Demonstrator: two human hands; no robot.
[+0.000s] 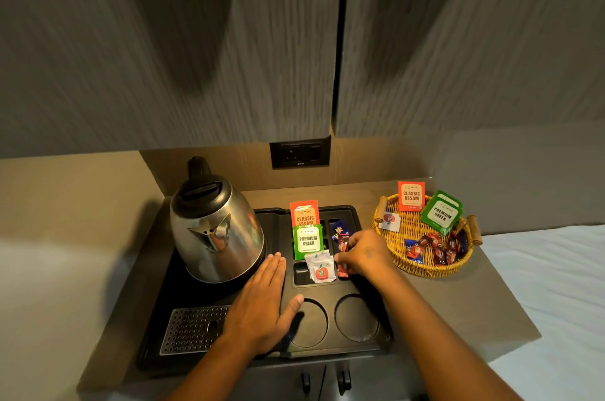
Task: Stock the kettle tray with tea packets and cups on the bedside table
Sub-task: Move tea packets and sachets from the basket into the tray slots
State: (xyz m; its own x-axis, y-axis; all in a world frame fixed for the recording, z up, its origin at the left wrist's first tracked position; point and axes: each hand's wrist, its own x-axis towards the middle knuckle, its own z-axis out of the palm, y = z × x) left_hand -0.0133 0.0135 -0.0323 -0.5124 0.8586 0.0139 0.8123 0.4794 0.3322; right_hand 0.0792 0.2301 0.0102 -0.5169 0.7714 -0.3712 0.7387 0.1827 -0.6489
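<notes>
Right hand (363,253) at frame centre pinches slim red sachet (342,256) upright in black plastic kettle tray (327,348) slot; left hand (262,305) flat, released, on tray lower left.

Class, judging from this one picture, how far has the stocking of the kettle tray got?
Done: an orange Assam packet, a green tea packet and a white sachet stand in the tray slots. In hand: the right hand is at a red sachet. Left: both round cup wells hold no cups.
</notes>
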